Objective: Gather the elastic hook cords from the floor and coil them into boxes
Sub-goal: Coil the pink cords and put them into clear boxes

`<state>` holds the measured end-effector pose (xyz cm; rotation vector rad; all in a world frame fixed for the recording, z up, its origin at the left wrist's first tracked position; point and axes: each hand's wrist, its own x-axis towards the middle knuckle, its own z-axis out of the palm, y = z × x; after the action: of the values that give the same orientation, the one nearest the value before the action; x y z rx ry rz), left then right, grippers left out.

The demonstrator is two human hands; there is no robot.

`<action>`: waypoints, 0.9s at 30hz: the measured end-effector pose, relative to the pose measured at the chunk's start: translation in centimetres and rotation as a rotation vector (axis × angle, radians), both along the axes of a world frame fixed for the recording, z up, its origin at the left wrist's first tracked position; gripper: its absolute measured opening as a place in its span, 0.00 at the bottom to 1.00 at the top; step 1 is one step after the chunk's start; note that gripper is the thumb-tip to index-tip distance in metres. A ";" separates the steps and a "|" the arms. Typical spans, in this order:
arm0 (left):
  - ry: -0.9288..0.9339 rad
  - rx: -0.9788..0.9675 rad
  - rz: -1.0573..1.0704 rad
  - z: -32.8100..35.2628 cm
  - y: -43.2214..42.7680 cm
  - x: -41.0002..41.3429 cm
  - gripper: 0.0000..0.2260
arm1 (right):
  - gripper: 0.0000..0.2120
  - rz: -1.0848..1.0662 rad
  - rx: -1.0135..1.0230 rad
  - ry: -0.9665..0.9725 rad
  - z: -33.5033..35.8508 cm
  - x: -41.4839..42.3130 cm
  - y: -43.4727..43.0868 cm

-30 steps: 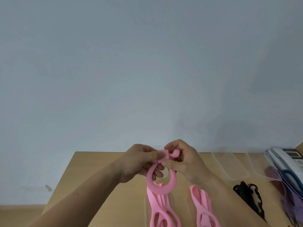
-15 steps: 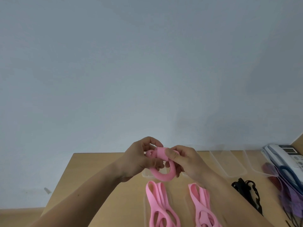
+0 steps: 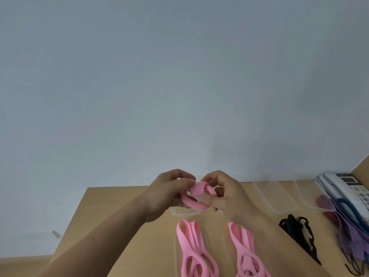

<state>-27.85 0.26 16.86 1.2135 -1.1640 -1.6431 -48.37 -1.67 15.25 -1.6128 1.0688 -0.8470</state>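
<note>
I hold a pink elastic cord (image 3: 196,198) rolled into a small tight coil above the wooden table (image 3: 123,220). My left hand (image 3: 169,193) pinches its left side and my right hand (image 3: 223,196) grips its right side, thumb pressed on the front. Below the hands, two more pink cords lie stretched out, one on the left (image 3: 194,250) and one on the right (image 3: 244,254), each in a clear box. A clear box (image 3: 184,211) sits just under the coil, mostly hidden by my hands.
Two empty clear boxes (image 3: 275,196) stand at the back right. A black hook cord (image 3: 297,232) lies right of the pink ones. Purple and blue cords (image 3: 351,228) are heaped at the far right beside a white desk phone (image 3: 345,188). A grey wall rises behind.
The hanging pink loop has been wound up into a smaller, tighter coil between both hands. The hands stayed above the table, shifting slightly.
</note>
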 end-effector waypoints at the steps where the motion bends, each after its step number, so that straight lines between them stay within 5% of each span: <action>1: -0.012 0.005 -0.002 0.0 0.0 0.0 0.17 | 0.17 -0.001 -0.016 0.016 -0.1 0.0 0.0; 8: -0.063 -0.074 0.024 -0.2 0.1 -0.5 0.15 | 0.21 -0.009 -0.075 0.105 -0.1 0.0 -0.2; 15: -0.156 -0.283 0.074 -0.6 0.1 -0.9 0.14 | 0.16 0.007 0.080 -0.097 0.3 0.2 -0.9; 21: -0.263 -0.345 0.011 -0.9 0.2 -0.8 0.12 | 0.13 0.024 0.099 -0.089 -0.1 0.6 -1.1; 27: -0.112 -0.317 0.121 -1.3 0.3 -0.7 0.09 | 0.10 -0.100 0.097 -0.245 -0.4 0.9 -1.2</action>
<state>-28.56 0.57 15.56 1.1576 -1.3345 -1.2585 -47.49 -2.88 14.88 -1.3450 1.0057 -1.0148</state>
